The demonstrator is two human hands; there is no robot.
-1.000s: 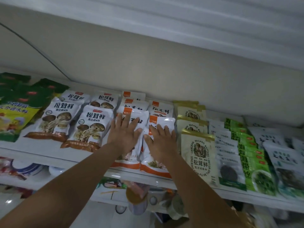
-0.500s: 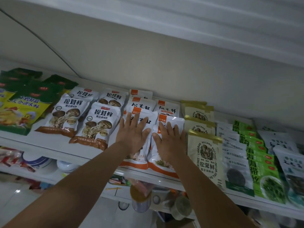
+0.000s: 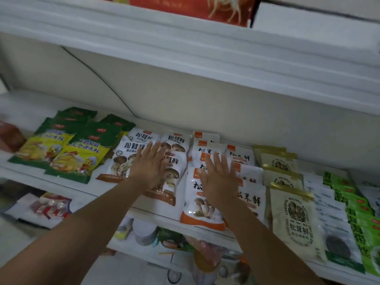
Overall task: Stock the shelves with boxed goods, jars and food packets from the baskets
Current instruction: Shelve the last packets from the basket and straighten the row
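Left hand (image 3: pixel 149 167) lies flat on brown-edged packets (image 3: pixel 172 182), right hand (image 3: pixel 219 182) on orange-edged packets (image 3: pixel 197 214).

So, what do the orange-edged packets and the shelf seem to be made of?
Orange-edged packets: probably glossy plastic film; the front one shows sheen and soft wrinkles. Shelf: smooth, matte white, perhaps painted metal or board; the look cannot settle which.

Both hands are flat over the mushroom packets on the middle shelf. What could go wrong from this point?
1. The front white packet with the orange band reaches the white shelf's front lip; a drag by the right hand might tip it off.
2. The left hand spreads over overlapping white packets with brown bands; pressing could slide them toward the green and yellow packets.
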